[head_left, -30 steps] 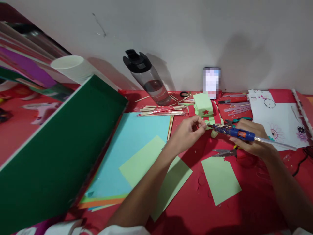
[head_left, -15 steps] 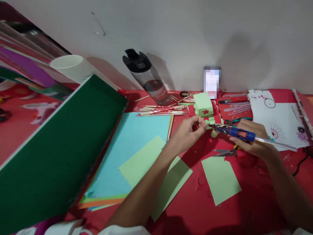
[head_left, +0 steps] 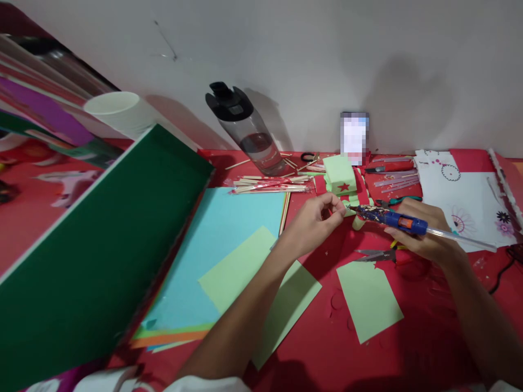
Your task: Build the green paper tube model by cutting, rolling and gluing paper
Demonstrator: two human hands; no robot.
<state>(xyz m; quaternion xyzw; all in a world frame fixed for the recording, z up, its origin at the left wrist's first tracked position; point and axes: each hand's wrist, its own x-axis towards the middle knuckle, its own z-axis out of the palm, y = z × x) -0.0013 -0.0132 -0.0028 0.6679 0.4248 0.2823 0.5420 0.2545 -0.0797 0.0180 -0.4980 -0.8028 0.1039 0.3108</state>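
My right hand (head_left: 431,231) is closed around a blue hot glue gun (head_left: 390,219), with a clear glue stick (head_left: 461,238) jutting from its back end. The gun's stained nozzle points left, right beside the fingertips of my left hand (head_left: 316,222). Those fingers are pinched together on something small that I cannot make out. Just behind them stands a light green paper model (head_left: 339,171) with red strips and a red star on it. Below the gun lie scissors (head_left: 375,255), close to a pale green sheet (head_left: 370,302).
A green board (head_left: 102,245) leans on the left, beside stacked coloured paper (head_left: 229,218). Along the wall are a water bottle (head_left: 259,141), thin wooden sticks (head_left: 265,184), a phone (head_left: 354,139) and spare glue sticks (head_left: 398,182). Flower-patterned paper (head_left: 469,201) lies to the right.
The glue gun has shifted very slightly to the right, away from my left fingertips. Everything else looks the same.
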